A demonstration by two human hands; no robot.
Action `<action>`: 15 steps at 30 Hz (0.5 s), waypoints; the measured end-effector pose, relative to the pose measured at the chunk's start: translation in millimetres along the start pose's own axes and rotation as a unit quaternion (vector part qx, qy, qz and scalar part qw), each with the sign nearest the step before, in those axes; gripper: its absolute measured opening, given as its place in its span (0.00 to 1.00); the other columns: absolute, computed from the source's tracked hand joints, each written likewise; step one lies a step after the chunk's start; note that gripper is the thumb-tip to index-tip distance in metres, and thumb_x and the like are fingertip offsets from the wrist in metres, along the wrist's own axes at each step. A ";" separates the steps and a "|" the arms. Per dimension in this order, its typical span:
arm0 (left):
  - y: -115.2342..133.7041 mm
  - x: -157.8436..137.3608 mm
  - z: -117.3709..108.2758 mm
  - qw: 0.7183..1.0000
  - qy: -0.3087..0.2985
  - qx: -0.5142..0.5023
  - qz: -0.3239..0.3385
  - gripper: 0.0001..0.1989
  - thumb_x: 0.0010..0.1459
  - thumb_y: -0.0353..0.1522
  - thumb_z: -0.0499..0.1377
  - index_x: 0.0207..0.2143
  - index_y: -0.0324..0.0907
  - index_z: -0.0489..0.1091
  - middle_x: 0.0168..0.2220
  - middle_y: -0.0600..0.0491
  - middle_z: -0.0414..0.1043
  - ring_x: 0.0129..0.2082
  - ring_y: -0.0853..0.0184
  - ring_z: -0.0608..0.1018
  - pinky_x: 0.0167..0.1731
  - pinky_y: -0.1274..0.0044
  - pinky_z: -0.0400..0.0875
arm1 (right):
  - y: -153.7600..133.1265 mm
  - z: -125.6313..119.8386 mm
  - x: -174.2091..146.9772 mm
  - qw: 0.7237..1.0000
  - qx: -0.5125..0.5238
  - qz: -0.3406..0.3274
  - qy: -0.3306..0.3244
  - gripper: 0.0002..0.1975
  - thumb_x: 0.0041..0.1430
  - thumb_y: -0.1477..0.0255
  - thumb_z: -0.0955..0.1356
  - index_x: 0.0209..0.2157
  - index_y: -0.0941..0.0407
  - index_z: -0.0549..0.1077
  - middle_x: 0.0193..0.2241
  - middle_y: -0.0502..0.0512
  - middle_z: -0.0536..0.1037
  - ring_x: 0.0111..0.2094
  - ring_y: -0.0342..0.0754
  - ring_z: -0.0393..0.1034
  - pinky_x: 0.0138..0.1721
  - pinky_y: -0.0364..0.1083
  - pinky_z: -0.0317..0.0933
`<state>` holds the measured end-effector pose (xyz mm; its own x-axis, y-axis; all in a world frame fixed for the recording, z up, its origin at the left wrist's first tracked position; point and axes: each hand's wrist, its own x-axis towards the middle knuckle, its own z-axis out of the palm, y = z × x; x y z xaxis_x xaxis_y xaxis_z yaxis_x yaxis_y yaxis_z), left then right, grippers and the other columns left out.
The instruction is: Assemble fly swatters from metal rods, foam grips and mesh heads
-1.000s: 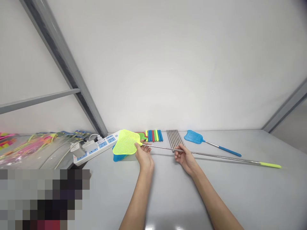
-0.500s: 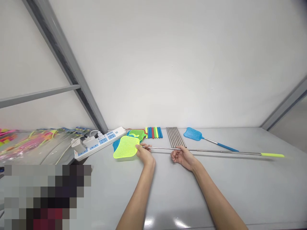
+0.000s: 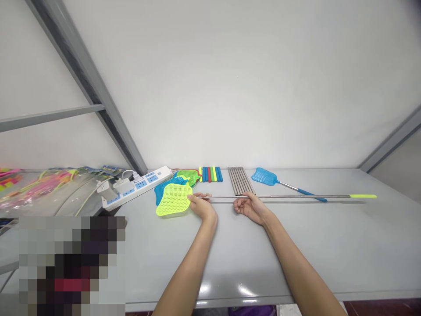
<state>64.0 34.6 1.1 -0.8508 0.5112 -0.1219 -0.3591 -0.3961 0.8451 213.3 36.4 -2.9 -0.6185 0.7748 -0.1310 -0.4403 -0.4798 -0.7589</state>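
Observation:
A yellow fly swatter (image 3: 174, 200) with a long, extended metal rod lies level across both my hands. My left hand (image 3: 203, 207) is closed round the rod just beside the perforated head. Farther along, my right hand (image 3: 250, 208) pinches the same rod between thumb and fingers. The swatter's yellow grip (image 3: 362, 196) points to the right, past the handle of a blue fly swatter (image 3: 265, 176) that lies on the table. Several metal rods (image 3: 241, 181) lie side by side just behind my right hand.
Coloured handle grips (image 3: 212, 174) stand in a row at the back. Loose swatter heads, one green (image 3: 188, 177), lie partly under the held swatter. A white power strip (image 3: 138, 188) with plugs sits at left, near plastic-bagged items (image 3: 42, 186). A wall closes off the grey table (image 3: 237, 259).
The yellow swatter's grip end has moved left and the rod now lies more level. Both hands still hold the rod. The view has shifted, showing the table's front edge.

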 end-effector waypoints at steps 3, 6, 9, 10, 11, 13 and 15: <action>-1.2 -1.9 1.3 1.000 0.002 -0.001 0.002 0.17 0.54 0.41 0.40 0.21 0.40 0.56 0.13 0.60 0.56 0.12 0.73 0.68 0.13 0.82 0.55 | 1.6 -3.4 1.2 1.000 0.004 0.000 0.000 0.19 0.50 0.68 0.57 0.15 0.63 0.70 0.22 0.58 0.70 0.24 0.45 0.62 0.31 0.45 0.55; -1.9 -3.2 2.2 1.000 0.008 0.001 0.003 0.17 0.54 0.41 0.39 0.21 0.40 0.56 0.13 0.61 0.56 0.12 0.73 0.68 0.14 0.82 0.55 | 3.1 -5.5 1.8 1.000 0.004 0.000 -0.002 0.20 0.50 0.68 0.57 0.15 0.63 0.70 0.22 0.58 0.70 0.24 0.45 0.62 0.32 0.45 0.54; -3.3 -6.9 2.3 1.000 0.009 0.003 0.003 0.18 0.55 0.42 0.39 0.21 0.40 0.56 0.13 0.61 0.56 0.12 0.73 0.68 0.14 0.82 0.55 | 3.8 -5.0 1.9 1.000 0.000 0.001 -0.008 0.21 0.51 0.68 0.56 0.15 0.63 0.70 0.22 0.59 0.70 0.24 0.45 0.62 0.32 0.45 0.54; -4.2 -9.2 2.3 1.000 0.007 0.004 0.003 0.18 0.55 0.42 0.39 0.21 0.40 0.56 0.13 0.61 0.56 0.12 0.73 0.68 0.14 0.82 0.55 | 3.8 -4.4 2.0 1.000 -0.002 0.002 -0.011 0.21 0.51 0.69 0.56 0.15 0.63 0.71 0.22 0.59 0.70 0.24 0.45 0.62 0.32 0.45 0.54; -5.3 -11.8 2.3 1.000 0.003 0.005 0.001 0.18 0.55 0.42 0.39 0.22 0.40 0.56 0.13 0.61 0.56 0.12 0.73 0.68 0.13 0.82 0.55 | 3.9 -3.6 2.1 1.000 -0.005 0.004 -0.016 0.21 0.51 0.69 0.55 0.16 0.63 0.71 0.22 0.60 0.70 0.24 0.46 0.62 0.32 0.46 0.54; -7.9 -17.7 2.4 1.000 -0.011 0.006 -0.004 0.18 0.54 0.42 0.40 0.22 0.40 0.57 0.12 0.60 0.57 0.13 0.72 0.69 0.13 0.82 0.55 | 3.9 -2.2 2.3 1.000 -0.010 0.007 -0.024 0.21 0.51 0.69 0.55 0.16 0.64 0.71 0.23 0.60 0.70 0.24 0.46 0.62 0.32 0.46 0.54; -10.3 -22.7 2.6 1.000 -0.024 0.004 -0.008 0.18 0.54 0.42 0.40 0.22 0.39 0.57 0.12 0.59 0.59 0.14 0.71 0.70 0.13 0.82 0.55 | 3.9 -1.4 2.4 0.999 -0.014 0.006 -0.031 0.21 0.51 0.69 0.55 0.16 0.64 0.71 0.23 0.60 0.70 0.24 0.46 0.62 0.32 0.46 0.53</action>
<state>88.0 29.1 -3.5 -0.8258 0.5530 -0.1104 -0.3687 -0.3813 0.8477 211.0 37.0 -7.1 -0.6633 0.7413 -0.1019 -0.4141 -0.4771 -0.7751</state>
